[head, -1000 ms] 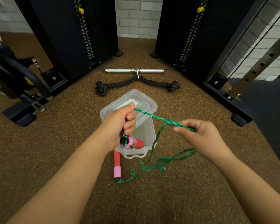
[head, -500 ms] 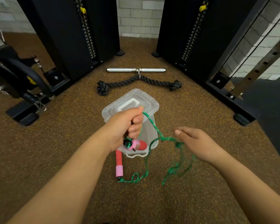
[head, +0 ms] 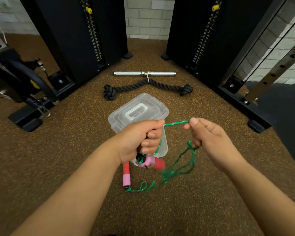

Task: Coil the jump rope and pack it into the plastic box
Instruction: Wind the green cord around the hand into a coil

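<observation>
A clear plastic box [head: 138, 109] with its lid on stands on the brown floor ahead of me. My left hand [head: 141, 138] is clenched around one jump rope handle, whose pink and red end [head: 152, 163] sticks out below the fist. A short taut stretch of green cord [head: 176, 123] runs from that fist to my right hand [head: 206, 133], which pinches it. More green cord [head: 179, 169] hangs from the right hand in loose loops down to the floor. The second red and pink handle [head: 126, 176] lies on the floor beside the box.
A chrome bar [head: 144, 73] and a black knotted rope attachment [head: 148, 86] lie beyond the box. Black weight-stack towers [head: 85, 34] stand at left and right. A black machine base [head: 26, 118] sits at left, a rack foot [head: 255, 125] at right.
My right hand, open and away from the cord half a second ago, has closed on the cord and moved up close to the left fist. The slack cord now hangs from it.
</observation>
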The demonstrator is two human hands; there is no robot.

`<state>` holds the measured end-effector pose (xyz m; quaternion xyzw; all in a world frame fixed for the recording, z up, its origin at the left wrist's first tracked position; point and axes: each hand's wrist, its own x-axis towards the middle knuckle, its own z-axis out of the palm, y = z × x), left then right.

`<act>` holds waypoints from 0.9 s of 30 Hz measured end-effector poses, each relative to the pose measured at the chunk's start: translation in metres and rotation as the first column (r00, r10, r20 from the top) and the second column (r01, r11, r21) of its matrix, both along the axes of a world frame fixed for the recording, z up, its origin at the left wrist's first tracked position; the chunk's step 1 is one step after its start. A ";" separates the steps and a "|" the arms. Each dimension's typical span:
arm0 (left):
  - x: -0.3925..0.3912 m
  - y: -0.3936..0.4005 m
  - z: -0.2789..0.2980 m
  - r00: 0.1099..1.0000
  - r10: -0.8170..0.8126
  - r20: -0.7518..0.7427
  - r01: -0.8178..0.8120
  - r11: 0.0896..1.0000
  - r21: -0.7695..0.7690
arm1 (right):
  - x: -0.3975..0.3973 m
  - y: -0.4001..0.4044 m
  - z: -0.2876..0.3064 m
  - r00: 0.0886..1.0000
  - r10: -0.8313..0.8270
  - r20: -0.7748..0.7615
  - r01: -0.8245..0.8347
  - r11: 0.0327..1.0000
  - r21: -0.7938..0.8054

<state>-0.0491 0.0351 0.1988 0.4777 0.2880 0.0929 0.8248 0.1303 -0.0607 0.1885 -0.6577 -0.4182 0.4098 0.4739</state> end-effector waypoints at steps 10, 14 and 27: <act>0.006 0.003 -0.002 0.932 0.345 0.116 -0.328 0.934 -0.143 | -0.037 -0.010 -0.019 0.490 0.263 0.831 -0.338 0.936 -0.097; 0.006 0.004 0.001 0.927 0.366 0.077 -0.355 0.926 -0.125 | -0.045 -0.012 -0.015 0.449 0.283 0.847 -0.435 0.898 -0.068; 0.005 -0.014 0.015 0.949 0.120 -0.291 0.008 0.915 0.402 | -0.023 -0.004 0.018 0.950 0.278 0.142 -0.285 0.958 0.032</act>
